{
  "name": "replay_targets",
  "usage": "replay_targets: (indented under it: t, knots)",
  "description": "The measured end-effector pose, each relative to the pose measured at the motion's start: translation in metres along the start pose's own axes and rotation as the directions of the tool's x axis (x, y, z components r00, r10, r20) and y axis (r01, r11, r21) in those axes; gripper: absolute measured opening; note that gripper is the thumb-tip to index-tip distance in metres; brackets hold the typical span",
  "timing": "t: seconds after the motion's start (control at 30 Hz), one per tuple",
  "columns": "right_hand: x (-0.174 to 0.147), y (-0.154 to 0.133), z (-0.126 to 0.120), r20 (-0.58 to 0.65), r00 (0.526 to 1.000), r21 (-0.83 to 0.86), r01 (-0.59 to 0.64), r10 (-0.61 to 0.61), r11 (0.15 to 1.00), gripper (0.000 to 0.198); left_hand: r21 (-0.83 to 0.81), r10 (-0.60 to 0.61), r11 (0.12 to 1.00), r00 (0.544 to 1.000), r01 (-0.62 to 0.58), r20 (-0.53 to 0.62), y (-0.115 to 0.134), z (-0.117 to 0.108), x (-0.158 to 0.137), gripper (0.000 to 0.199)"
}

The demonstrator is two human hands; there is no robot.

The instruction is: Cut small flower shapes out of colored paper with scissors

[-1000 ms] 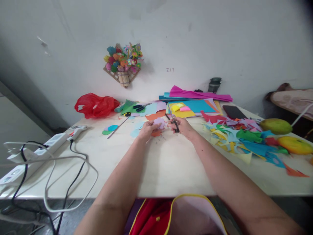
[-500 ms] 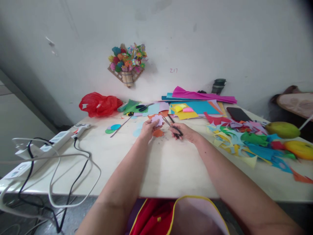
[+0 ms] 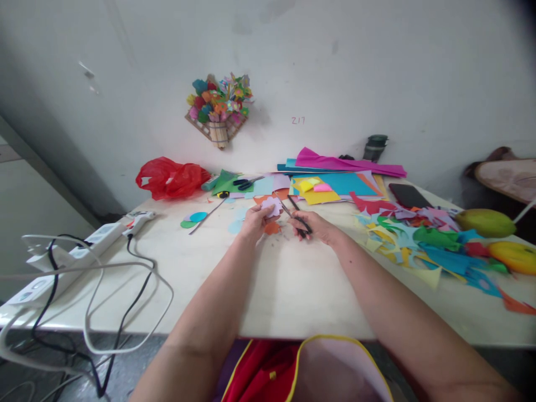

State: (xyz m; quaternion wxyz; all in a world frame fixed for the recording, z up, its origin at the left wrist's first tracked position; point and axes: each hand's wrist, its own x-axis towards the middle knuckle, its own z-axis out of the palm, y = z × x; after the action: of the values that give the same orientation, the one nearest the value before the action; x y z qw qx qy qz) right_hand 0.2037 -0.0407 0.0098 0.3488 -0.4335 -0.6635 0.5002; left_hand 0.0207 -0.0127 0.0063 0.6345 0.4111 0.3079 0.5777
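Between the fingers and thumb of my left hand [image 3: 254, 221] is a lilac paper flower [image 3: 272, 207] with a scalloped edge. My right hand [image 3: 313, 224] grips a pair of scissors [image 3: 296, 219] by its dark handles, the blades pointing up and left at the flower's right side. Whether the blades touch the paper is too small to tell. On the table just below the flower lies an orange paper piece [image 3: 272, 228]. Pale blue paper circles [image 3: 236, 224] rest left of my left hand, partly behind it.
A green and a blue paper circle [image 3: 198, 216] lie at left, near a power strip [image 3: 79, 259] with loose cables. Colored paper sheets [image 3: 355, 185] and a second pair of scissors [image 3: 245, 183] are at the back. Paper scraps [image 3: 435, 240], a phone [image 3: 407, 195] and mangoes [image 3: 484, 222] occupy the right.
The flower and my left hand have shifted very slightly to the right, closer to the scissors. Both hands keep their hold.
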Motion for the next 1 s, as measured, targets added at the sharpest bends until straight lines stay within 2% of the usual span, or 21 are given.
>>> replay_targets:
  t: [1.0]
  knots:
    - [0.0024,0.004,0.0003,-0.026,1.0,-0.009,0.009,-0.009,1.0,0.026,-0.012,-0.009,1.0,1.0,0.009,-0.03,-0.0024,0.005,-0.0004,0.015]
